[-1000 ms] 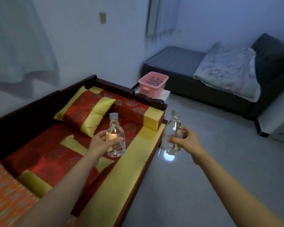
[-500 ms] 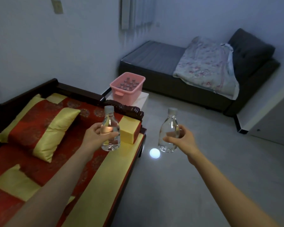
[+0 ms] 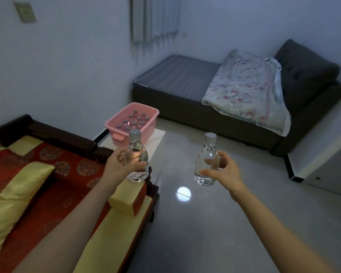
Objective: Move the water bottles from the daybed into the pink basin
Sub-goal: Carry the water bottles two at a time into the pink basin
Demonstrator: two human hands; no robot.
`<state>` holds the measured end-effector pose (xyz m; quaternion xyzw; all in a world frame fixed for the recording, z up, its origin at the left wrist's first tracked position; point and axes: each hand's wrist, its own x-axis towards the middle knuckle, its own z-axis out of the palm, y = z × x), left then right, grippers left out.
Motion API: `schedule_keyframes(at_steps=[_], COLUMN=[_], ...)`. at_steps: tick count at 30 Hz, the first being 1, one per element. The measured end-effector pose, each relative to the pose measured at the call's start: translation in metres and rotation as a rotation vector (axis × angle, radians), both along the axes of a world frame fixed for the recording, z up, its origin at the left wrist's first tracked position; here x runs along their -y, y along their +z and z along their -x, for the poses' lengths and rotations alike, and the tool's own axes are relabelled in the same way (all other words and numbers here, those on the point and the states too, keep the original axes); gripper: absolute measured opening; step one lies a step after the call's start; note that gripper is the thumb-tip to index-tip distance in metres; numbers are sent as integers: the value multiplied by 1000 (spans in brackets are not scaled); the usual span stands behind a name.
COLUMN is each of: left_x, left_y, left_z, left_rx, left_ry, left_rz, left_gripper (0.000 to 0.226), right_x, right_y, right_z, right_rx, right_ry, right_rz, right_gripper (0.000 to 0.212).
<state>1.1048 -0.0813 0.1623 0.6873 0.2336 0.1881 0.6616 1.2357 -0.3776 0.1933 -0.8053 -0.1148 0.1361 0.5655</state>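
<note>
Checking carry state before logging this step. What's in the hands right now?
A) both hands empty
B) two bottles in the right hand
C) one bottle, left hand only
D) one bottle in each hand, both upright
D: the left hand grips one capped bottle upright, and the right hand grips another, short of the pink basin.

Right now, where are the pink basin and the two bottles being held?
pink basin [image 3: 146, 128]: head view, front wall.
left-hand bottle [image 3: 136, 149]: head view, clear shoulder.
right-hand bottle [image 3: 207, 154]: head view, clear shoulder.
</note>
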Motion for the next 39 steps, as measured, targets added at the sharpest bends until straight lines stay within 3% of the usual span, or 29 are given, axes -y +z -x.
schedule_keyframes(at_steps=[10, 19, 31, 36, 39], left_x=[-20, -105, -201, -218, -223], left_y=[-11, -41, -62, -66, -74], left_z=[-155, -275, -390, -406, -411], left_rx=[-36, -102, -208, -160, -141], left_ry=[202, 357, 546, 749, 875], left_rz=[-50, -54, -37, -52, -26], left_gripper=[62, 66, 88, 61, 60], right_x=[-54, -161, -304, -375, -425], right_y=[7, -12, -20, -42, -64], right_z=[-208, -352, -516, -559, -572], right_rx=[-24, -16, -70, -102, -112], right_ry=[187, 300, 520, 701, 800], right_rz=[-5, 3, 1, 4, -11], right_gripper=[71, 65, 62, 62, 62])
